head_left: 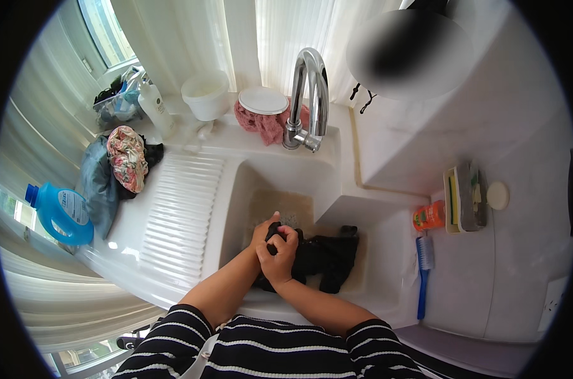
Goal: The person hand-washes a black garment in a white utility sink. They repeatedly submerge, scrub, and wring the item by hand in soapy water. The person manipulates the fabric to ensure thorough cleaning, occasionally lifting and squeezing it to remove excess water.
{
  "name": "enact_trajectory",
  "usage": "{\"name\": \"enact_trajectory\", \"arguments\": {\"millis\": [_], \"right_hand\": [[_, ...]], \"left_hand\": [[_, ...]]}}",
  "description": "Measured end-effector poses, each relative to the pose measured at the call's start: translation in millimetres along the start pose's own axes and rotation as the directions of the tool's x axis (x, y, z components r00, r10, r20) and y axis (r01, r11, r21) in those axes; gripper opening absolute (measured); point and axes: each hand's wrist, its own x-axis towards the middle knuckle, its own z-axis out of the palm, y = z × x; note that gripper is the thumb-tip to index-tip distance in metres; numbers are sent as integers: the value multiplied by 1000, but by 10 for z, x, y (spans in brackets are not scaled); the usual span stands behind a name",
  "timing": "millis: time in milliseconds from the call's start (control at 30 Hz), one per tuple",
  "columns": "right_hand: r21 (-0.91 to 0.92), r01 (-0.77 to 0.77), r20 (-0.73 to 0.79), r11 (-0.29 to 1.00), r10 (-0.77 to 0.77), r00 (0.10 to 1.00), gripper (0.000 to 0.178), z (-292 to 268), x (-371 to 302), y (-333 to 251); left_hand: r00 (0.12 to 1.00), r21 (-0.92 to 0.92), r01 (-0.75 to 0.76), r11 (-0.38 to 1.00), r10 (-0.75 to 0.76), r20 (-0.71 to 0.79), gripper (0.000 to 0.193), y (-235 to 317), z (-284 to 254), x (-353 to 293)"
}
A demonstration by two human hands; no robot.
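Note:
A dark, wet-looking garment [327, 256] lies bunched in the white sink basin [387, 252], partly in cloudy brownish water [274, 201]. Over the basin's left half, my right hand [279, 258] is closed around a twisted black part of the cloth. My left hand [262, 232] presses against the same bunch from behind, its thumb up and most of its fingers hidden by the right hand. The two hands touch each other. The rest of the garment spreads to the right of them.
A ribbed washboard [182, 215] slopes at the left, beside piled clothes [127, 158] and a blue detergent jug [62, 213]. The chrome faucet [308, 95] arches behind the basin. At right are a blue brush [424, 271], an orange bottle [429, 216] and a sponge holder [464, 199].

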Motion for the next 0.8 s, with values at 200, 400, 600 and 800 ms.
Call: {"name": "enact_trajectory", "arguments": {"millis": [200,400,600,800], "right_hand": [[79,-626,-108,776,631,768,30,127,147,1343],[139,-279,-94,950,293,951,24,265,-1,654],[-259,-261,5,930,272,962,35,278,668,1604],[-683,279,665,675,416,620,54,367,446,1477]], "left_hand": [[982,519,-181,835,181,50,31,17,277,-184],[860,-387,316,866,-434,-268,33,355,199,-95],[864,-82,285,955,-293,-409,38,528,-25,184],[961,965,220,145,135,-240,57,-179,34,399]]}}
